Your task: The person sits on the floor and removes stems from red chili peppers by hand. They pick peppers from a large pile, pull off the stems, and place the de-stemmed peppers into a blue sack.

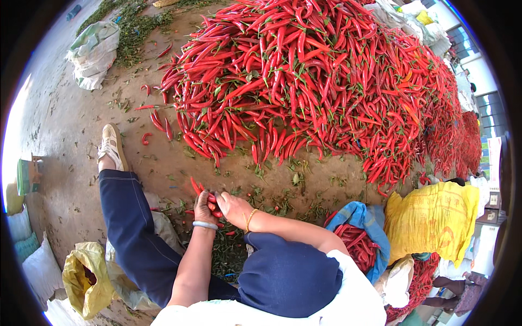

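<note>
Several red chili peppers [196, 186] are gripped in my left hand [205, 212], their tips poking out past the fingers. My right hand [235, 208] is curled against the same bunch, its fingertips on the peppers; the exact pinch is partly hidden. Both hands are above the floor, between my legs. Ahead of them rises a large heap of red chili peppers [285, 77] with green stems. Below the hands lies a litter of green stems and leaves [230, 254], with a few red peppers among it.
To the right stand an open blue sack [381, 232] of red peppers and a yellow woven sack [432, 220]. An open yellow bag [85, 281] sits at lower left. A crumpled white sack [96, 55] lies farther off, beside green trimmings [134, 36]. Another person [469, 291] is at the right edge.
</note>
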`<state>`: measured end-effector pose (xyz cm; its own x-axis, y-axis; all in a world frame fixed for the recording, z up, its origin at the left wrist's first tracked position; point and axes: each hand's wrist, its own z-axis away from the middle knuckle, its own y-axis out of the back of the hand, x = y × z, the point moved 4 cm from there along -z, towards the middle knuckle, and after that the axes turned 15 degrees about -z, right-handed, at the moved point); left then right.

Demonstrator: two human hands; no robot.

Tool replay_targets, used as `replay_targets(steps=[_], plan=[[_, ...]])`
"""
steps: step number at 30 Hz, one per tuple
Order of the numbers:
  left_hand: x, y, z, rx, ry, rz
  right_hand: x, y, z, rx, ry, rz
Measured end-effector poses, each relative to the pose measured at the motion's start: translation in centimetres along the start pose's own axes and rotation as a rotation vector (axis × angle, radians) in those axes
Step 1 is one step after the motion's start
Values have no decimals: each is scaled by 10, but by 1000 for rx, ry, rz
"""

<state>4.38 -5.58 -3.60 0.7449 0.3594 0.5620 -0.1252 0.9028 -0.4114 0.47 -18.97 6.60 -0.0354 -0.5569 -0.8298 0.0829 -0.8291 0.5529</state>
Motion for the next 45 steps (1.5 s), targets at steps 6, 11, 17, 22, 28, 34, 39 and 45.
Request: replay_targets(steps=[6, 11, 17, 22, 28, 34, 39, 45], plan=[[3, 2, 7, 101, 64, 3, 5, 13, 15, -269, 186, -166], [-9, -6, 27, -2, 150, 27, 35, 63, -46, -305, 340, -78], [-21, -14, 33, -36, 143, 49, 113, 123, -106, 360, -68, 493], [11, -6, 16, 11, 63, 204, 69, 86, -59, 310, -26, 65], [-8, -16, 13, 69, 137, 2, 4, 12, 5, -66, 285, 241], [1, -16, 31, -229, 125, 0, 33, 54, 13, -322, 45, 446], [17, -31, 43, -317, 121, -9, 113, 109, 3, -236, -645, 403], [11, -34, 50, -376, 83, 19, 117, 83, 10, 141, -383, -14]])
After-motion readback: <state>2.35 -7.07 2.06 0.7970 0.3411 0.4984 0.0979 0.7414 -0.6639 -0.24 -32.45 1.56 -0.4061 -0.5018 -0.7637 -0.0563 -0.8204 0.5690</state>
